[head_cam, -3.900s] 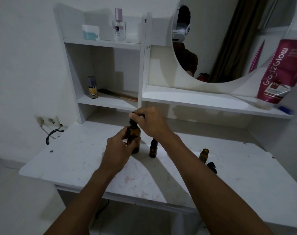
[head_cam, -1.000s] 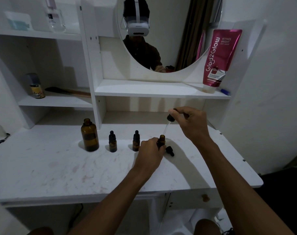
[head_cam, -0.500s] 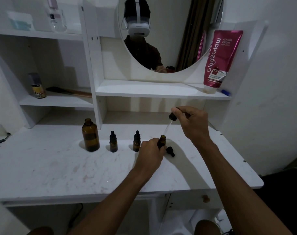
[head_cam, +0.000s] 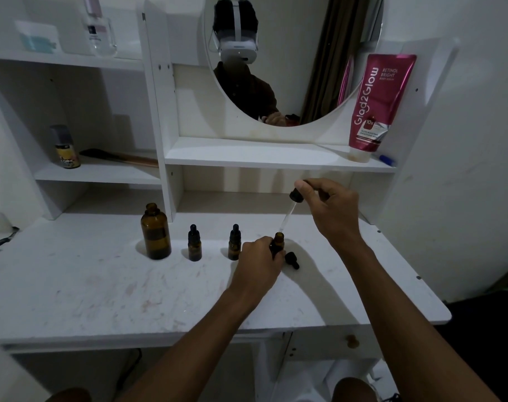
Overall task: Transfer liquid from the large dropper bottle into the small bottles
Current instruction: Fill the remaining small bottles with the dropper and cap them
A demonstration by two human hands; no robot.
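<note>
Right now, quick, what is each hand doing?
Left hand: grips the open small bottle.
Right hand: pinches the dropper above it.

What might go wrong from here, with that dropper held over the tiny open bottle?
1. The dropper, pinched by the right hand, is tilted with its tip just above the narrow mouth of the small bottle; drops might miss onto the table or the left hand gripping it.
2. The large bottle stands uncapped; a passing arm might tip it.
3. The loose cap beside the small bottle might roll off.
</note>
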